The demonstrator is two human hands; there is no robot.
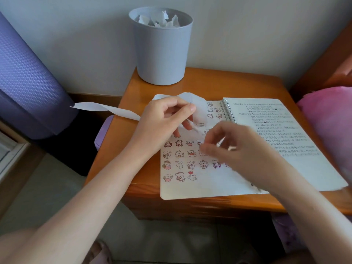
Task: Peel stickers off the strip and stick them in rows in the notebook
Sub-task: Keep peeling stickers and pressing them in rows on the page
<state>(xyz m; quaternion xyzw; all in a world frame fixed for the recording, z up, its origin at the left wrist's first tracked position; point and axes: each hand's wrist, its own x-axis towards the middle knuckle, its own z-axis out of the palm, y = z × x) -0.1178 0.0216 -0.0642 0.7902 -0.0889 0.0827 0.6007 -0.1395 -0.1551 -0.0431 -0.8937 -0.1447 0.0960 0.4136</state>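
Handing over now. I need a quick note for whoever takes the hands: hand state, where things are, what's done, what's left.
Left hand pinches the strip above the left page of the notebook.
Right hand is blurred beside the strip's end; grip unclear.
Done: several sticker rows; the bottom row has three.
Left: fill that row, then continue below.

Soft, muted daylight, gentle sheen on the wooden table (209,86), right hand (234,147) motion-blurred, wide-angle bowing toward the edges
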